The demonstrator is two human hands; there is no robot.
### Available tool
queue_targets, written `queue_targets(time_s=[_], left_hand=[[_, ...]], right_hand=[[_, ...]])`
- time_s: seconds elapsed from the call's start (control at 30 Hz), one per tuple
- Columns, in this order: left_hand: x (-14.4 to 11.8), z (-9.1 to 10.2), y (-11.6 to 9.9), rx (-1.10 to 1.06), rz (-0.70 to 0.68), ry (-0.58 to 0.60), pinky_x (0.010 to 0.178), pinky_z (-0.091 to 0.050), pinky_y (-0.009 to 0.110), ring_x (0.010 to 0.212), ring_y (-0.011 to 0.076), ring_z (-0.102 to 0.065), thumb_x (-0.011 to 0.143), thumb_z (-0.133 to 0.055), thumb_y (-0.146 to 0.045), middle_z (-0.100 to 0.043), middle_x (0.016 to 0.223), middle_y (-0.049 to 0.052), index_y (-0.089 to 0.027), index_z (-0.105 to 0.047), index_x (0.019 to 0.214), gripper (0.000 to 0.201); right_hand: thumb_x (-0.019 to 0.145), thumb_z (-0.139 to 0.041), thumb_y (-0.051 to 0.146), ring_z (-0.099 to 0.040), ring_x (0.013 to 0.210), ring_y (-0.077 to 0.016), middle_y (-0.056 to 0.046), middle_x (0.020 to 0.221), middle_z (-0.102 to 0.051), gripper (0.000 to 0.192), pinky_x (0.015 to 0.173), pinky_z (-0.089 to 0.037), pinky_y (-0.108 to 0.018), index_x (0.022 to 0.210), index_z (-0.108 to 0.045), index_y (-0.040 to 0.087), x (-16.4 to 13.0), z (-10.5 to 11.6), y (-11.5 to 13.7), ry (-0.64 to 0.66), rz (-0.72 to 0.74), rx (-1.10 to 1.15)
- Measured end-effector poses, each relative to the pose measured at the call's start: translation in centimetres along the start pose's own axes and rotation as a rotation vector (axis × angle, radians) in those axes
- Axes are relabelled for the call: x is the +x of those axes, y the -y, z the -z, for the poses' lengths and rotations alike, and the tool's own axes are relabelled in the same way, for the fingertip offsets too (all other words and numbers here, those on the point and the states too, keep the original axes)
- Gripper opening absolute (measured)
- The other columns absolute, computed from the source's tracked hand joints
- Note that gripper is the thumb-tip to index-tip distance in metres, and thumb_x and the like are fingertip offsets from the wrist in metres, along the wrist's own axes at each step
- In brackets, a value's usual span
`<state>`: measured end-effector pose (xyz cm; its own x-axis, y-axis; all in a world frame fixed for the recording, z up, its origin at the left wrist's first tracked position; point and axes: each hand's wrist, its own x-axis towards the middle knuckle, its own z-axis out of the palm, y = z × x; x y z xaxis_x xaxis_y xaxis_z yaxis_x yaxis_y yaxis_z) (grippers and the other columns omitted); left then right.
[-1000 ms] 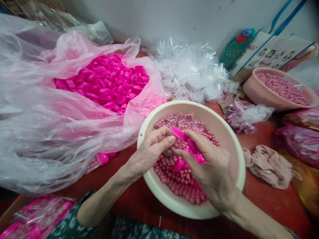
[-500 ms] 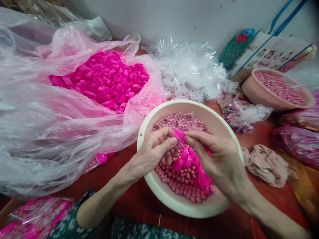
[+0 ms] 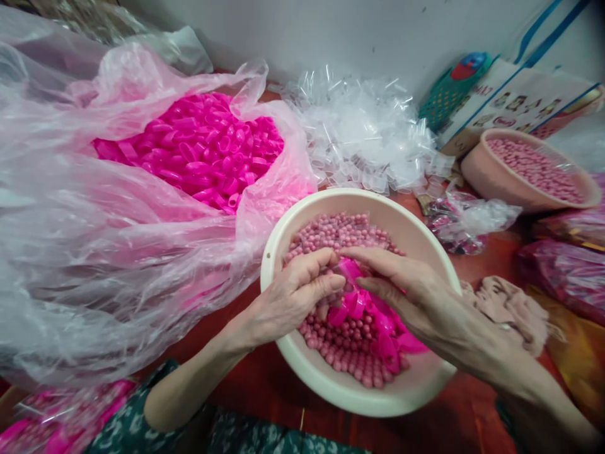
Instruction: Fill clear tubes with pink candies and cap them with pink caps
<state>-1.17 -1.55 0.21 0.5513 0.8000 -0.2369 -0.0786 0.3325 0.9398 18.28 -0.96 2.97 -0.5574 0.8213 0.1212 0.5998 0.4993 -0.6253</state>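
A round cream basin [image 3: 362,407] holds pink beads [image 3: 363,356], clear plastic pieces and several bright pink plastic caps [image 3: 387,347]. Over it, my left hand [image 3: 305,287] is closed, thumb against curled fingers, on a clear tube of pink beads that mostly hides behind the fingers. Facing it from the right, my right hand [image 3: 409,287] has its fingers and thumb around a pink cap [image 3: 350,270] at the tube's end. The exact contact between cap and tube is partly covered by the fingertips.
To the left, a large translucent bag [image 3: 142,246] lies open with many pink caps [image 3: 212,145]. Clear plastic tubes [image 3: 363,132] are heaped at the wall. A pink tub of beads [image 3: 501,176], a crumpled cloth [image 3: 510,309] and filled bags [image 3: 567,271] stand right.
My hands have drawn closer together around the cap, which is now more covered. My right fingers have stretched forward over it. More loose pink caps show below my right hand.
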Motion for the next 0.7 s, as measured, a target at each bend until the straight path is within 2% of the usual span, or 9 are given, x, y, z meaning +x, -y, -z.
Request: queue_targets(time_s=[0.23, 0.4, 0.7], left_hand=[[-0.01, -0.03, -0.28, -0.029, -0.013, -0.012, 0.048, -0.038, 0.016, 0.051, 0.0044, -0.048, 0.089, -0.051, -0.029, -0.048, 0.065, -0.006, -0.017, -0.051, 0.088, 0.013], [-0.03, 0.09, -0.33, -0.02, 0.009, 0.002, 0.048, -0.039, 0.017, 0.051, 0.0058, -0.05, 0.09, -0.048, -0.029, -0.051, 0.068, -0.004, -0.017, -0.051, 0.087, 0.013], [-0.16, 0.18, -0.17, 0.133, 0.029, 0.026, 0.045, -0.038, 0.018, 0.053, 0.0073, -0.048, 0.092, -0.044, -0.035, -0.047, 0.068, -0.003, -0.018, -0.049, 0.09, 0.017]], right_hand=[[0.087, -0.05, 0.013, -0.062, 0.103, -0.0187, -0.005, 0.115, -0.065, 0.039, 0.092, -0.049, -0.033, 0.124, -0.052, 0.023, -0.44, -0.82, -0.74, -0.076, 0.014, -0.018], [0.084, -0.052, 0.012, -0.065, 0.096, -0.0191, -0.006, 0.111, -0.067, 0.042, 0.086, -0.052, -0.032, 0.124, -0.052, 0.022, -0.56, -0.33, -1.08, -0.023, -0.041, -0.027], [0.082, -0.048, 0.006, -0.066, 0.091, -0.0174, -0.007, 0.103, -0.069, 0.037, 0.082, -0.053, -0.029, 0.116, -0.058, 0.018, -0.6, -0.94, -0.23, -0.113, -0.024, -0.026]])
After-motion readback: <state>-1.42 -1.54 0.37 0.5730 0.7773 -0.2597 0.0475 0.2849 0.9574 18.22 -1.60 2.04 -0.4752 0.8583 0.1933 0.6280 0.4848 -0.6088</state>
